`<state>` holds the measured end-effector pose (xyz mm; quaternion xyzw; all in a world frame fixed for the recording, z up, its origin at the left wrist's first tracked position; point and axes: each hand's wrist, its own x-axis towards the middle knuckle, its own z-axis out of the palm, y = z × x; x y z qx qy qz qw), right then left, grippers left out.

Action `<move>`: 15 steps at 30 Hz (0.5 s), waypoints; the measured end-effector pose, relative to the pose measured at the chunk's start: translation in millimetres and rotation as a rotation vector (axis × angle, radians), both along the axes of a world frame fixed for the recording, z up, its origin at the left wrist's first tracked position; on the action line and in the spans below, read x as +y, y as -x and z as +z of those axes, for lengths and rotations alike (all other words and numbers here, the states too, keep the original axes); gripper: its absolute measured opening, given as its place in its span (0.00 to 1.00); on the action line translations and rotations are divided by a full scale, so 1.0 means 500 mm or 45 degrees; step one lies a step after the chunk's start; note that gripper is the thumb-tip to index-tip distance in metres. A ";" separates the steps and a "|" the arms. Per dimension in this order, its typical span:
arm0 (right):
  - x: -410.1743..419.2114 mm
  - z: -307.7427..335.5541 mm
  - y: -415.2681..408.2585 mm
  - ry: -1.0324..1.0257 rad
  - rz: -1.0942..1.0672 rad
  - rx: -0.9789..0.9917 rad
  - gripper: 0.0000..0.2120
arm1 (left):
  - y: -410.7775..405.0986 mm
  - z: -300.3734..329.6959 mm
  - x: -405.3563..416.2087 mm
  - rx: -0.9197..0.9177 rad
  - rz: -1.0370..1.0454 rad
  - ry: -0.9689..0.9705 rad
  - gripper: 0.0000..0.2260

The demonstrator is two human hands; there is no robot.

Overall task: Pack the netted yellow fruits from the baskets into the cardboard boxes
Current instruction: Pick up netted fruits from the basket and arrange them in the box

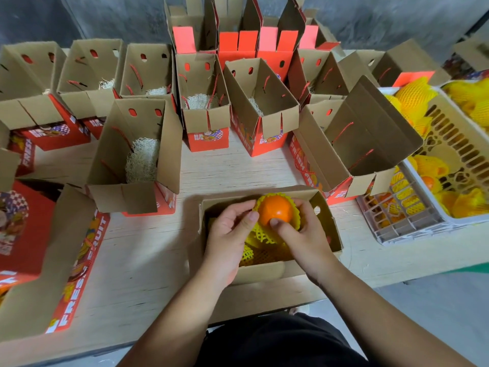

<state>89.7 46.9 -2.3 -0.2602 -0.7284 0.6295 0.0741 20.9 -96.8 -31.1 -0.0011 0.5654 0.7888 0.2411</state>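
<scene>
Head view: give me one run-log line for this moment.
step: placing fruit | left hand and right hand: both holding netted orange fruit | where: over near box | baskets: fruit remains

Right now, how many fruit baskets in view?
2: a grey lattice basket at the table's right edge, and a cream basket right of it. More may be cut off at far right.

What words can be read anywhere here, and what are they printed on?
"FRESH FRUIT": red side of the flattened box at the near left.
"FRESH FR...", partly hidden: red side of the open box right of centre.
"FRESH", partly hidden: red box at the far left.
Small labels on the red box fronts: too blurred to read.
</scene>
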 end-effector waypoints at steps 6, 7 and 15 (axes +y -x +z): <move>0.011 -0.011 -0.001 -0.105 0.002 0.043 0.31 | 0.002 0.017 0.007 0.329 0.085 0.105 0.07; 0.009 -0.013 0.000 -0.166 0.032 0.041 0.34 | 0.001 0.020 0.009 0.395 0.088 0.118 0.07; 0.006 -0.002 0.007 -0.337 0.156 0.137 0.31 | 0.008 0.061 0.007 0.747 -0.207 0.146 0.11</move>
